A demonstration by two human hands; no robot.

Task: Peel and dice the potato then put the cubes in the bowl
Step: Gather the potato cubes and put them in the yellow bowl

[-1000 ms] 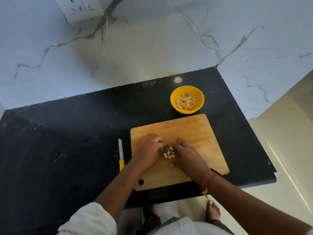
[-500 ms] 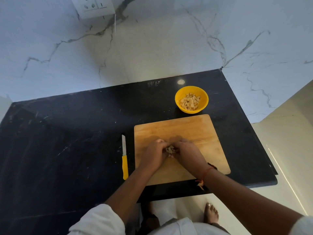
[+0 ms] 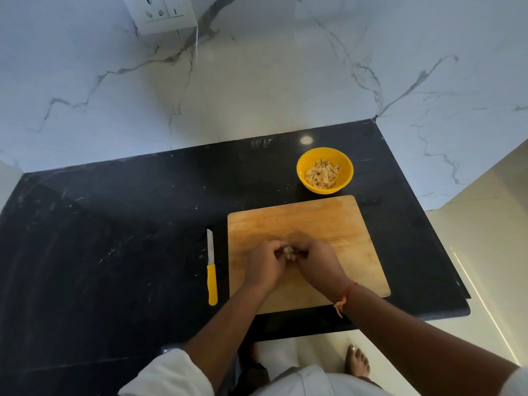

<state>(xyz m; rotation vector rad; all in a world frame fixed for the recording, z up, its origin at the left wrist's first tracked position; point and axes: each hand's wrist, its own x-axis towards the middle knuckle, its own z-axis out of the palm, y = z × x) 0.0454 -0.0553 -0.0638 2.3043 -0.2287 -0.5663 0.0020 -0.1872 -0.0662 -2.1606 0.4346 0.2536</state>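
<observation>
Right now both hands meet near the middle of the cutting board (image 3: 328,221). The left hand (image 3: 264,264) and right hand (image 3: 317,260) are knuckles up, with fingers curled inward toward each other and closed around a small heap of potato cubes (image 3: 288,250). Only a few pale pieces show in the gap between the fingertips. I cannot tell whether the heap is lifted or resting on the wood.

A yellow bowl (image 3: 303,170) stands on the black counter (image 3: 114,238) just beyond the board's far edge, toward its right corner. It holds a pile of diced pieces (image 3: 323,174), roughly covering the bottom.

A knife (image 3: 211,267) lies flat on the counter just left of the board and parallel to its left edge. Its yellow handle is toward the person and its blade points at the wall. Neither hand touches it.

There is a red thread (image 3: 347,292) tied round the right wrist, with its loose ends hanging. A white sleeve (image 3: 171,375) is pushed up on the left arm. A bare foot (image 3: 357,361) shows on the pale floor below the counter edge. The wall (image 3: 257,81) behind is white marble, with a socket plate (image 3: 163,12) at the top left.
</observation>
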